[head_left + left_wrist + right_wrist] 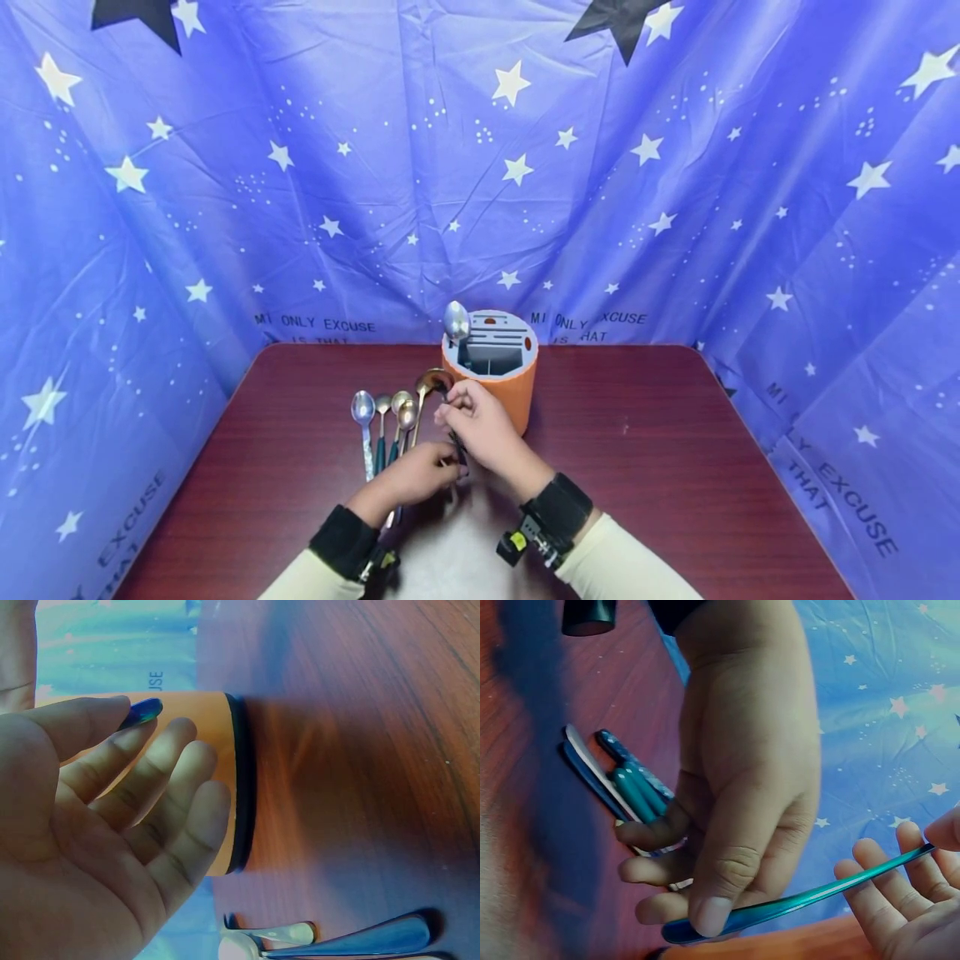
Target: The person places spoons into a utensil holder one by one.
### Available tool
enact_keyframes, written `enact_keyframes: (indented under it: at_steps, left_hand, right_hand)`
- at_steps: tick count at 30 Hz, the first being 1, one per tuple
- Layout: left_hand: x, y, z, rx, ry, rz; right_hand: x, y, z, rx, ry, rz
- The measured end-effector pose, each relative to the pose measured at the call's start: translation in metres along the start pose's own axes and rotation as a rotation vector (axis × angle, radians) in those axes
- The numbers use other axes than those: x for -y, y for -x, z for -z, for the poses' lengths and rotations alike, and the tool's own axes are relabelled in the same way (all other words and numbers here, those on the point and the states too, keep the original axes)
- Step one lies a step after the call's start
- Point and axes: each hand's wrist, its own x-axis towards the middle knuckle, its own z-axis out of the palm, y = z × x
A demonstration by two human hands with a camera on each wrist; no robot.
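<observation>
My left hand [418, 477] pinches the broad end of a slim utensil with a glossy blue-green handle [802, 901], thumb on top. Farther forward, thumb and finger of my right hand [480, 425] pinch its narrow end, while the other fingers [889, 881] spread loosely. Those fingers hide the utensil's head. In the left wrist view the handle's tip [146, 711] pokes out past the left thumb. An orange round cutlery holder [519, 404] stands just beyond the right hand, with a silver spoon [457, 320] upright in it.
Left of the hands lie a silver spoon with a patterned handle [363, 407], several gold-headed spoons, some with green handles [380, 454], and a ladle [429, 381]. They rest on a dark red wooden table [637, 467]. Starry blue cloth [420, 208] hangs behind and on both sides.
</observation>
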Motion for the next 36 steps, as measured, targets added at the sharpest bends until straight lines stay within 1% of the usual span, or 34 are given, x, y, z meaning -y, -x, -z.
enact_keyframes:
  at_steps: [4,7,13,17,22,29,36]
  left_hand:
    - [-0.005,-0.001,0.003,-0.009,0.03,-0.013]
    - [-0.008,-0.001,0.006,-0.012,0.033,-0.014]
    - [-0.014,0.0,0.01,0.001,0.047,-0.003]
    - [-0.018,-0.001,0.013,-0.011,0.035,-0.01]
    - [-0.024,-0.002,0.018,-0.021,0.026,-0.029]
    - [-0.03,-0.004,0.023,0.001,0.035,-0.057]
    - [-0.04,-0.006,0.029,0.015,0.038,-0.076]
  right_hand:
    - [0.006,-0.003,0.008,0.002,-0.017,0.02]
    - [0.011,-0.005,0.013,0.003,-0.019,0.03]
    - [0.02,-0.004,0.02,0.01,-0.017,0.008]
    - [0.027,-0.003,0.025,-0.012,0.006,0.004]
    - [0.031,-0.004,0.033,-0.039,0.019,0.005]
    - [0.034,-0.006,0.041,-0.051,0.025,0.018]
    - [0.039,-0.006,0.047,-0.06,0.027,0.011]
